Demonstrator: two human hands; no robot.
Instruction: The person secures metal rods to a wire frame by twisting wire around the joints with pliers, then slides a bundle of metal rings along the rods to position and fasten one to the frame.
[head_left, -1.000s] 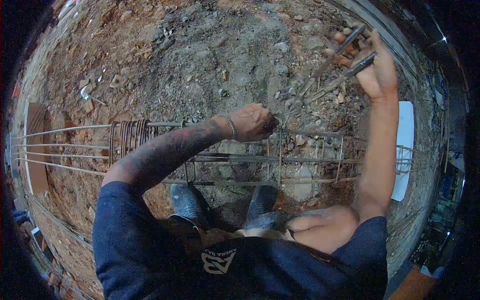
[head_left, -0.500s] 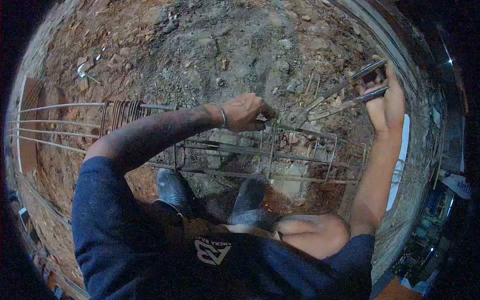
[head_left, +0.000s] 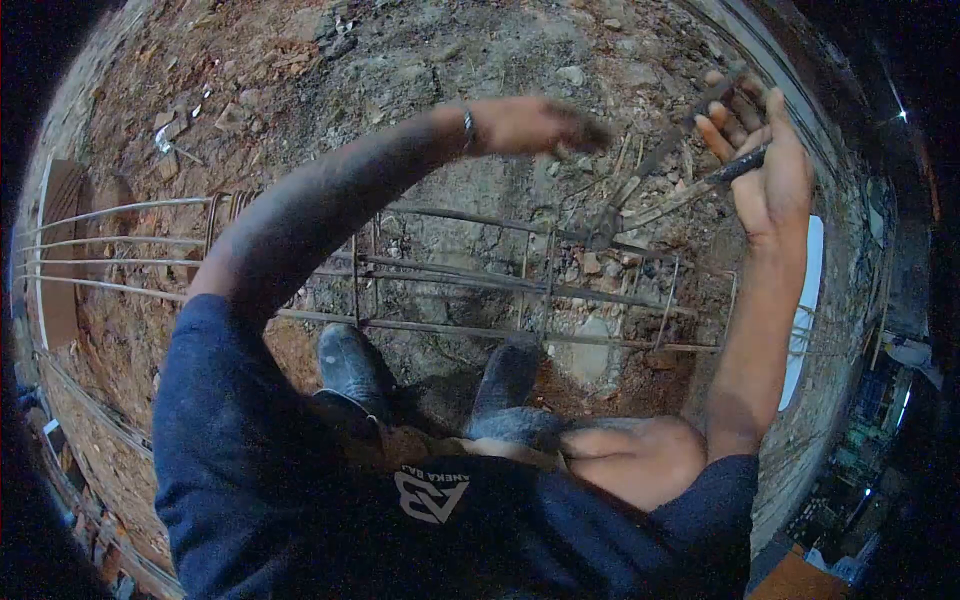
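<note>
The right hand (head_left: 778,185) has its fingers around the spread pincers (head_left: 690,194). The left hand's (head_left: 522,125) blurred fingers are unreadable, beyond the rebar cage (head_left: 548,290).

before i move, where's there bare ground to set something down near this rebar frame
The widest patch is the stony ground beyond the left hand, bordered leftward by the white scrap. It's crowded around the rebar frame, with bunched rings, boots and the long-handled tool in the right hand.
</note>
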